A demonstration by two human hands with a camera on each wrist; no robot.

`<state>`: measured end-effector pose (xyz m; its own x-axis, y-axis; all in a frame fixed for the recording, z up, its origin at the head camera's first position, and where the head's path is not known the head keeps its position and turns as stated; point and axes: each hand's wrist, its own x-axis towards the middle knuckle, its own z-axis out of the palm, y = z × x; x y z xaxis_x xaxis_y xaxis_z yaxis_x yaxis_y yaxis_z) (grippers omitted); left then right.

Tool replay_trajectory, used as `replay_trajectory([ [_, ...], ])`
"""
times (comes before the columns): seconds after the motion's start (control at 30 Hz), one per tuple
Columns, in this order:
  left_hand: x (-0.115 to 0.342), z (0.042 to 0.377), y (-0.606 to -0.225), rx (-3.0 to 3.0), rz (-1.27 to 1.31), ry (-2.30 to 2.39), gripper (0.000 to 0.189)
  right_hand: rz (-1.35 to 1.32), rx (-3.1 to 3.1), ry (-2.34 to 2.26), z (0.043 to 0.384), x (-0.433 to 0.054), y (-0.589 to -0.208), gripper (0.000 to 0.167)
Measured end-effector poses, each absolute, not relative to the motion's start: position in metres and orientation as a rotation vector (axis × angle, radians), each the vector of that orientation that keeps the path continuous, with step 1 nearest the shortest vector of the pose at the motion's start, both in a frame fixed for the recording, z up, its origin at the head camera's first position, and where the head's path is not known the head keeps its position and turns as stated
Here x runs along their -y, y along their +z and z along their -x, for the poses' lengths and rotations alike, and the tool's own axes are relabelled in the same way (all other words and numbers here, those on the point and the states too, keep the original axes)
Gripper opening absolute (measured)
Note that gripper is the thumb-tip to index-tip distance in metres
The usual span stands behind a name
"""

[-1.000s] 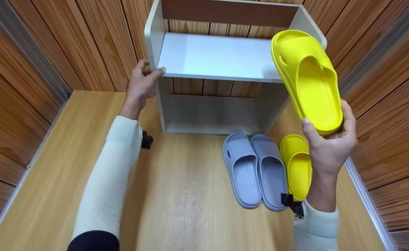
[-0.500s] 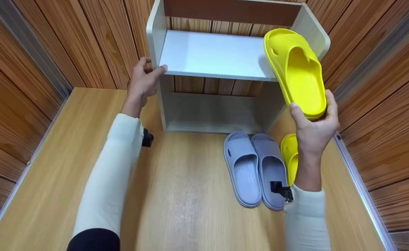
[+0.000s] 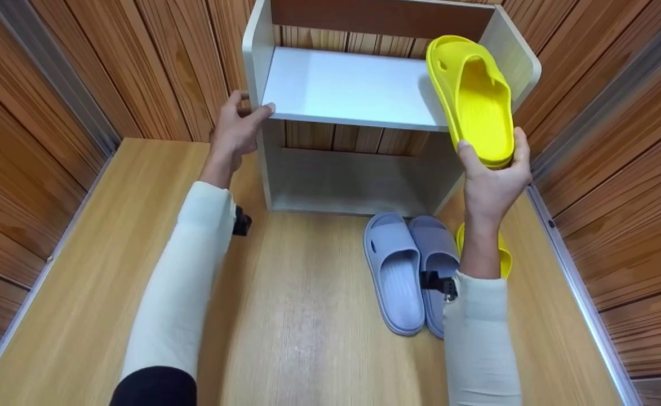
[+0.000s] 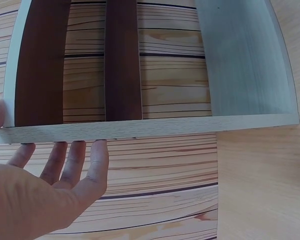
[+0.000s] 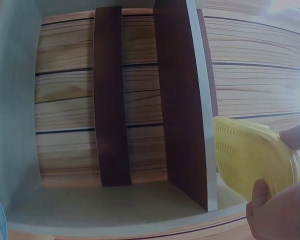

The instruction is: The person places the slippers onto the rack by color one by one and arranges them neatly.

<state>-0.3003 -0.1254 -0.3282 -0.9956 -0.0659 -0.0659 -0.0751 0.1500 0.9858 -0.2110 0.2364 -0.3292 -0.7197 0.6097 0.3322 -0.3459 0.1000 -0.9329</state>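
A yellow slipper (image 3: 485, 127) tilts toe-up over the right end of the white upper shelf (image 3: 341, 84) of a small shoe rack (image 3: 516, 53). My right hand (image 3: 493, 189) grips it by the heel, thumb on the left edge and fingers on the right and underneath. In the right wrist view the patterned sole of the slipper (image 5: 242, 155) shows just beyond the shelf's front edge. At the rack's left side panel, my left hand (image 3: 233, 135) holds on, thumb on the front edge of the shelf. Its fingers (image 4: 97, 165) lie against the panel's outer face in the left wrist view.
Two grey-blue slippers (image 3: 400, 287) stand side by side on the wooden floor (image 3: 302, 316) before the rack. Right of them, a second yellow slipper (image 3: 505, 260) is partly hidden behind my right forearm. Wood-plank walls (image 3: 634, 225) close in behind and on both sides.
My right hand has carried the yellow slipper up, left and forward, so it now reaches over the shelf's right end. The left hand keeps its hold on the rack.
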Motion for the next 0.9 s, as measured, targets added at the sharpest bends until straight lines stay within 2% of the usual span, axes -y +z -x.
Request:
replay_trajectory([
  [0.4, 0.124, 0.300, -0.329, -2.369, 0.109, 2.062, 0.059, 0.365, 1.719, 1.695, 0.243, -0.230, -0.331, 0.085],
  [0.67, 0.124, 0.299, -0.332, -2.357, 0.097, 2.091, 0.054, 0.376, 1.757, 1.638, 0.251, -0.225, -0.331, 0.082],
  [0.9, 0.125, 0.301, -0.328, -2.365, 0.130, 2.058, 0.058, 0.355, 1.840, 1.573, 0.253, -0.225, -0.326, 0.076],
])
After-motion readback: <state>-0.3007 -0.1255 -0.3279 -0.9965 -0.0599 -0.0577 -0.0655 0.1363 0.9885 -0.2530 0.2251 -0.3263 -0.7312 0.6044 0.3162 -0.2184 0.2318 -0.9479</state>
